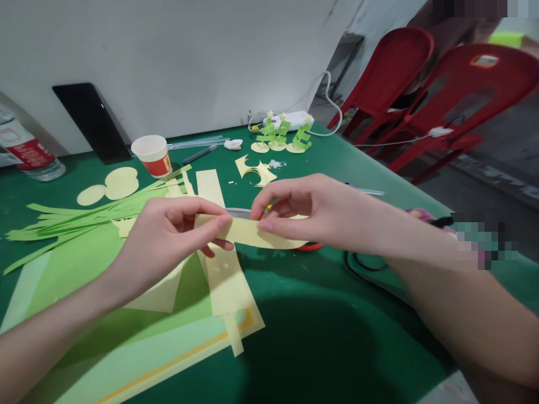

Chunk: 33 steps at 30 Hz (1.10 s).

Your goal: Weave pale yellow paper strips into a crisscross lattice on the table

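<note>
A strip of pale yellow paper (244, 231) is stretched between my two hands above the green table. My left hand (177, 227) pinches its left part between thumb and finger. My right hand (297, 207) pinches it further right, with the strip's end curving on behind the thumb. Behind the strip lie scissors, with a bit of red handle (311, 247) and a grey blade (239, 212) showing. Below my left hand, pale yellow paper pieces (225, 280) lie over green sheets (185, 297), beside thin green paper strips (84, 216).
Small green spiral paper trees (275, 134) on round bases stand near a white power strip (295, 119). A paper cup (152, 154), yellow paper circles (122, 182), a black phone (92, 123) and a bottle (31, 148) are at the back left. Red chairs (391, 67) stand beyond the table's right edge.
</note>
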Tool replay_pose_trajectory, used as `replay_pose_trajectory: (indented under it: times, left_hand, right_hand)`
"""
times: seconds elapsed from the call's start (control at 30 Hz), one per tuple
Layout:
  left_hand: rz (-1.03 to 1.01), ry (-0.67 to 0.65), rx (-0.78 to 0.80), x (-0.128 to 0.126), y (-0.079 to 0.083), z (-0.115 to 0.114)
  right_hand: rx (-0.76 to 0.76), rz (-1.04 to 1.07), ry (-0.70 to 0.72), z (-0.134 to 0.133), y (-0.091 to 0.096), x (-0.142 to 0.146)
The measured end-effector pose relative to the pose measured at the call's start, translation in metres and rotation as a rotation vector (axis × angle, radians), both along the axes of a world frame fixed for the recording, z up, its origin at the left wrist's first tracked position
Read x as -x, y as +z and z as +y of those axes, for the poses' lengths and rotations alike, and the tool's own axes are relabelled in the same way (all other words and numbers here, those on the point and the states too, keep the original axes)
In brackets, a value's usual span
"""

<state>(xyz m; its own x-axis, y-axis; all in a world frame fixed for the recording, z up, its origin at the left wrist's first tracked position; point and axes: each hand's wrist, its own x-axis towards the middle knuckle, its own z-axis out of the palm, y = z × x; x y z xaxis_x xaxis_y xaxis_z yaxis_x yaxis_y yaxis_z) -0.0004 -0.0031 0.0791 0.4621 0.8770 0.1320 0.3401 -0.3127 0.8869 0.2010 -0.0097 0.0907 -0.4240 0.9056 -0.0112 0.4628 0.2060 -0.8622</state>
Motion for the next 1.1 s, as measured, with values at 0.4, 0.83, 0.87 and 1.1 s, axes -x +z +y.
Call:
replay_pose_trajectory:
  times: [0.4,0.83,0.87,1.1]
  left_hand:
    - [0.175,0.022,-0.259,-0.007,-0.008,-0.003]
    - [0.182,0.116,-0.119,0.009,-0.007,0.028]
    - [0.157,0.132,-0.139,0.009,-0.008,0.028]
    - [0.14,-0.049,-0.19,-0.005,-0.013,0.006]
  right_hand:
    - [-0.401,-0.176,-0.125,-0.017,-0.014,0.023]
    - [-0.355,-0.247,-0.178,-0.009,0.0,0.005]
    - [-0.341,-0.245,-0.175,-0.009,-0.001,0.005]
    - [-0.303,-0.24,-0.097,-0.011,-0.011,0.018]
